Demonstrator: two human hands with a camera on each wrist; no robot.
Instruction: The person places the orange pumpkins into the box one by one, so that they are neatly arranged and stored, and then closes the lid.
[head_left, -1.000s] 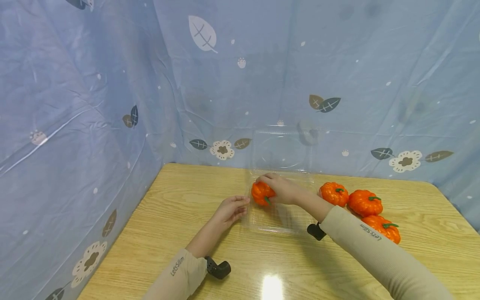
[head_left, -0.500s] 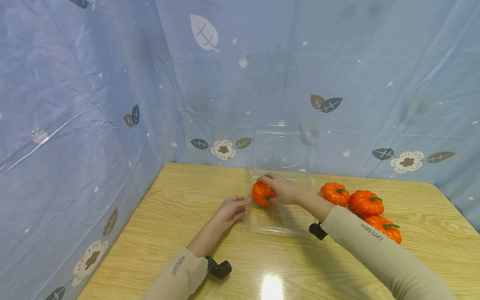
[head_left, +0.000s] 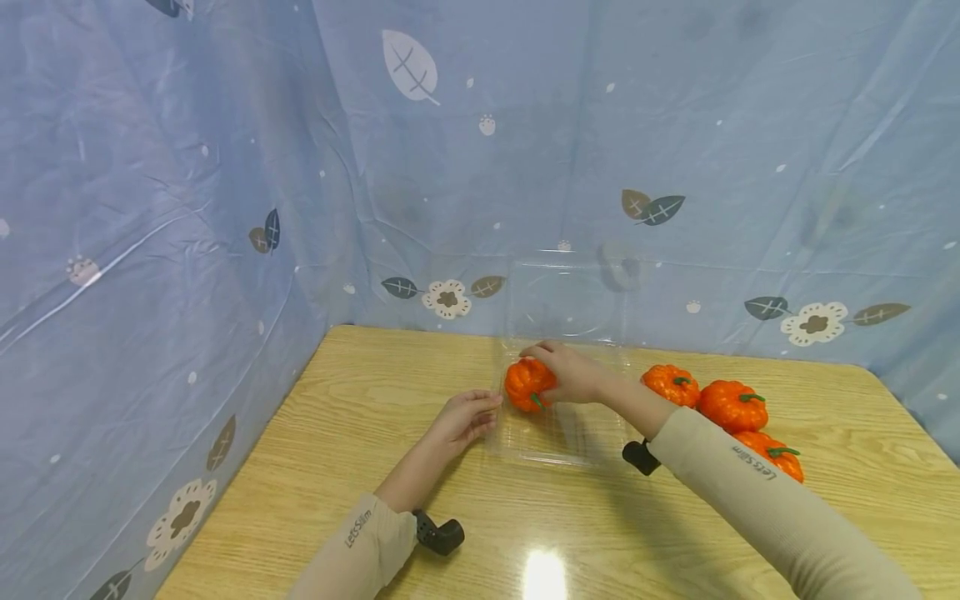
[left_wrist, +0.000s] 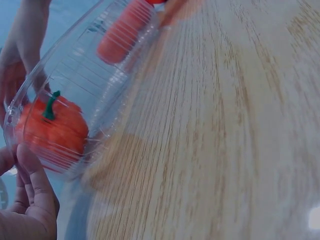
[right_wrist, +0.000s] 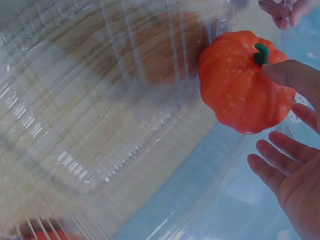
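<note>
A small orange pumpkin (head_left: 527,382) with a green stem sits in the left back part of a clear plastic container (head_left: 540,457), whose hinged lid stands raised behind it. My right hand (head_left: 573,375) is over the container beside this pumpkin. In the right wrist view, the thumb touches the pumpkin (right_wrist: 240,85) near its stem while the other fingers of my right hand (right_wrist: 306,195) are spread apart from it. My left hand (head_left: 463,421) pinches the container's left rim between thumb and fingers, as the left wrist view shows near the pumpkin (left_wrist: 57,131).
Right of the container, three more pumpkins lie close together: a back one (head_left: 670,386), a middle one (head_left: 731,406) and a front one (head_left: 772,454) partly behind my right sleeve. A blue patterned cloth (head_left: 525,150) hangs behind the wooden table (head_left: 360,392).
My right hand has loosened its grip on the pumpkin and lifted slightly up and right. The pumpkin is left in the container. My left hand keeps its place on the rim.
</note>
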